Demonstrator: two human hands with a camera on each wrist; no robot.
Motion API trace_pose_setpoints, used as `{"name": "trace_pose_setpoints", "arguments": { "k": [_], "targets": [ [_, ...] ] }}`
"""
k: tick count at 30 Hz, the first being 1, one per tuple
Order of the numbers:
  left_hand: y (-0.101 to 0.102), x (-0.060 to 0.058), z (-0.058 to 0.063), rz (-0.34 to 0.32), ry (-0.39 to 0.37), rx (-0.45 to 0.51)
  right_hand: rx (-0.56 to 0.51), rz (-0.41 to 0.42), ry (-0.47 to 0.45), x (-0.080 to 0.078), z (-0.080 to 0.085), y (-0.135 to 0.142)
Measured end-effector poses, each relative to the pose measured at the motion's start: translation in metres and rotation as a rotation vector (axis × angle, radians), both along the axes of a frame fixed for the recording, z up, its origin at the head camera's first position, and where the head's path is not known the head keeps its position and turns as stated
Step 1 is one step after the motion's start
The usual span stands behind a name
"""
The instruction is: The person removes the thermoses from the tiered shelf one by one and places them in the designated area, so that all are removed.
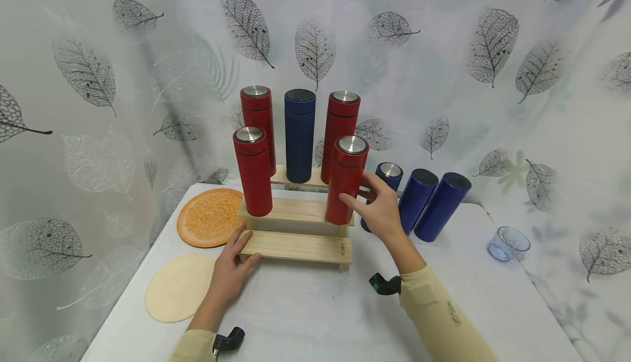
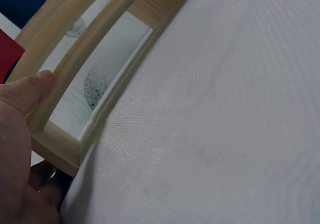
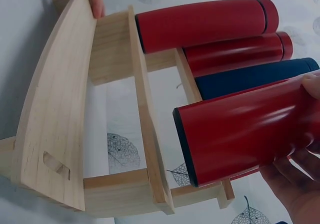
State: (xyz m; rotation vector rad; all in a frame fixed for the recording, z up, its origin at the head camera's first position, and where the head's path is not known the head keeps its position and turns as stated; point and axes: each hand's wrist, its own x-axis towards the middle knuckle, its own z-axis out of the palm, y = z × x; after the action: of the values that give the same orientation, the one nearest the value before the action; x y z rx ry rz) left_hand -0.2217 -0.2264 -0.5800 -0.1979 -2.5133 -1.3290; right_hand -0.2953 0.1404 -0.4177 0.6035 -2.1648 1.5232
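Observation:
A stepped wooden rack (image 1: 296, 245) has three tiers. My left hand (image 1: 230, 269) holds the left end of its lowest tier, thumb at the front edge. In the left wrist view the thumb (image 2: 31, 89) lies against the wood. My right hand (image 1: 379, 206) grips a red thermos (image 1: 347, 178) at the right of the middle tier; in the right wrist view its dark base (image 3: 186, 148) shows beside the rack, and contact with the tier cannot be told. Another red thermos (image 1: 253, 173) stands at that tier's left. Behind, a blue thermos (image 1: 299, 137) stands between two red thermoses (image 1: 340, 115) (image 1: 258, 113).
Right of the rack are blue thermoses (image 1: 442, 207), partly behind my right hand. A small clear blue glass (image 1: 509, 243) stands near the table's right edge. On the left lie an orange-patterned round mat (image 1: 209, 217) and a cream round mat (image 1: 178, 288). A leaf-print curtain hangs behind.

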Motion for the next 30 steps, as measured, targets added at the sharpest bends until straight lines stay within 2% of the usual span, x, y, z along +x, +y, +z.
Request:
{"name": "trace_pose_setpoints", "arguments": {
  "k": [17, 30],
  "targets": [
    [0.000, -0.001, -0.001, -0.006, 0.002, 0.011, -0.003, -0.048, -0.011, 0.007, 0.000, 0.024],
    [-0.001, 0.000, 0.000, -0.001, -0.002, 0.008, 0.007, -0.090, 0.013, 0.012, 0.000, 0.043]
  ]
}}
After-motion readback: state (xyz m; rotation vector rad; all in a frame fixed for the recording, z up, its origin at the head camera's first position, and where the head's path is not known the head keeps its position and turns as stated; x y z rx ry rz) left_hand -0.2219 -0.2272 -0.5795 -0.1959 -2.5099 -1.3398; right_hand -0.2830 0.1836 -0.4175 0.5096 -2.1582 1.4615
